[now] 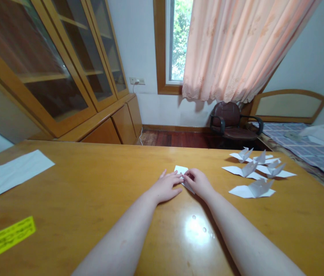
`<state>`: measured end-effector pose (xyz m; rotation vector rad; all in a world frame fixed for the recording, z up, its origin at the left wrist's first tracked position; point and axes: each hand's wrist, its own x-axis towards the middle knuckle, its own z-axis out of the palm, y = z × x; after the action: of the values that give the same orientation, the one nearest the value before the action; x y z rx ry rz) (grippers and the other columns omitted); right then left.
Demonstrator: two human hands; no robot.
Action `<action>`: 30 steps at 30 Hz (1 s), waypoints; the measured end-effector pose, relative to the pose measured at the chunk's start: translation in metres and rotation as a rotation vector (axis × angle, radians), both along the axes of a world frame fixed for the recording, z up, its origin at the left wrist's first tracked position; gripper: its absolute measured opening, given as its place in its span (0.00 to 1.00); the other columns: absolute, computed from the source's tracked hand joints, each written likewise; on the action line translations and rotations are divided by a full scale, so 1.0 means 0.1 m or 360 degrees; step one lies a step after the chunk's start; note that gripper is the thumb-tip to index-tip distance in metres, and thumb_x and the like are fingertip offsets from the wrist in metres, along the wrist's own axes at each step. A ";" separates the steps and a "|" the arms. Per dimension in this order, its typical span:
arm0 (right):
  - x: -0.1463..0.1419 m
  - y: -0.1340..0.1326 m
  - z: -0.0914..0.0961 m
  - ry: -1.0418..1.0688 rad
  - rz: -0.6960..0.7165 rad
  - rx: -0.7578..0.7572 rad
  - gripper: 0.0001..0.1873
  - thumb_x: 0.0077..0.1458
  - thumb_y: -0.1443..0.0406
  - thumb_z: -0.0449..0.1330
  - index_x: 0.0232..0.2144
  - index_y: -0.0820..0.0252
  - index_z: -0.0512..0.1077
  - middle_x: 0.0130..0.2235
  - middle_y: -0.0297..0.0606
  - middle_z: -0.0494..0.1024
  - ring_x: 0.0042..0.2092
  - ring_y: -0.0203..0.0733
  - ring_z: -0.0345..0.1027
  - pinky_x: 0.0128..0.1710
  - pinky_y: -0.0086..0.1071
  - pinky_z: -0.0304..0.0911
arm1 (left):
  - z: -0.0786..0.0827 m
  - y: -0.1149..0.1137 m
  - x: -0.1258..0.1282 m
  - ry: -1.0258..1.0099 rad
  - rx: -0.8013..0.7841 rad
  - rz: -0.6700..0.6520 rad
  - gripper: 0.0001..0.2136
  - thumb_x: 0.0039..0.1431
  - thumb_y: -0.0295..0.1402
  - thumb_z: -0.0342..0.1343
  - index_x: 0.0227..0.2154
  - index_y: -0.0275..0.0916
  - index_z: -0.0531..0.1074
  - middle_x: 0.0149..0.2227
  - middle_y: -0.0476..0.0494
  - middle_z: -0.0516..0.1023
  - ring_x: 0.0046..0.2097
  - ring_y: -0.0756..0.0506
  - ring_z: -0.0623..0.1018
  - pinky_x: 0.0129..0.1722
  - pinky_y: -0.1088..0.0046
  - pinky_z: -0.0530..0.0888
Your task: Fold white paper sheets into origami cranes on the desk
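A small folded piece of white paper (180, 170) lies on the wooden table (93, 184), mostly covered by both hands. My left hand (167, 186) rests on the paper's left side with its fingers stretched flat, pressing it down. My right hand (198, 182) has its fingers curled and pinches the paper's near edge. The fingertips of the two hands meet over the paper.
Several finished white paper planes (254, 172) lie on the table to the right. A long white sheet (9, 174) and a yellow strip (4, 238) lie at the left. A glass-door cabinet (64, 69), a dark chair (231, 120), a curtain and a bed stand beyond.
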<state>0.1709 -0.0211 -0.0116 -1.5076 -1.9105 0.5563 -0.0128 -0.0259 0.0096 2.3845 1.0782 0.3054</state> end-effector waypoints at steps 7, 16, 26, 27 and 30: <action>-0.01 0.00 0.00 -0.0049 0.0075 -0.0036 0.09 0.50 0.68 0.54 0.31 0.58 0.74 0.32 0.37 0.77 0.34 0.39 0.68 0.37 0.31 0.60 | -0.08 0.01 0.00 -0.0036 0.0079 0.0116 0.20 0.55 0.39 0.51 0.52 0.49 0.63 0.60 0.47 0.59 0.61 0.44 0.57 0.62 0.54 0.44; 0.05 0.05 -0.08 -0.0288 0.0029 0.0079 0.14 0.51 0.65 0.55 0.41 0.55 0.74 0.44 0.39 0.76 0.49 0.45 0.64 0.50 0.39 0.56 | -0.09 0.02 -0.03 0.0066 0.0083 -0.0025 0.28 0.54 0.42 0.51 0.59 0.53 0.52 0.63 0.49 0.51 0.63 0.43 0.53 0.61 0.53 0.41; 0.03 0.03 -0.08 -0.0713 0.0106 -0.0148 0.24 0.58 0.61 0.46 0.57 0.52 0.58 0.60 0.35 0.58 0.62 0.51 0.45 0.58 0.50 0.40 | -0.15 0.04 -0.01 0.0167 0.0151 -0.0032 0.26 0.58 0.44 0.46 0.59 0.51 0.51 0.62 0.48 0.54 0.62 0.42 0.54 0.61 0.53 0.42; 0.03 0.02 -0.07 -0.0723 0.0129 -0.0163 0.24 0.59 0.62 0.46 0.57 0.52 0.57 0.61 0.35 0.57 0.62 0.51 0.44 0.58 0.50 0.40 | -0.16 0.04 0.00 0.0175 0.0160 -0.0023 0.26 0.58 0.44 0.46 0.59 0.50 0.50 0.62 0.48 0.53 0.62 0.42 0.54 0.61 0.53 0.42; 0.02 0.00 -0.04 -0.0724 0.0175 -0.0195 0.25 0.59 0.62 0.45 0.58 0.51 0.55 0.62 0.34 0.54 0.63 0.51 0.42 0.58 0.50 0.38 | -0.18 0.04 0.01 0.0191 0.0188 0.0030 0.27 0.58 0.44 0.45 0.60 0.49 0.48 0.62 0.47 0.53 0.62 0.42 0.54 0.61 0.53 0.42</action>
<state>0.1730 -0.0210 -0.0158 -1.7271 -2.3510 0.4069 -0.0122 -0.0216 -0.0087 2.5260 1.1670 0.2412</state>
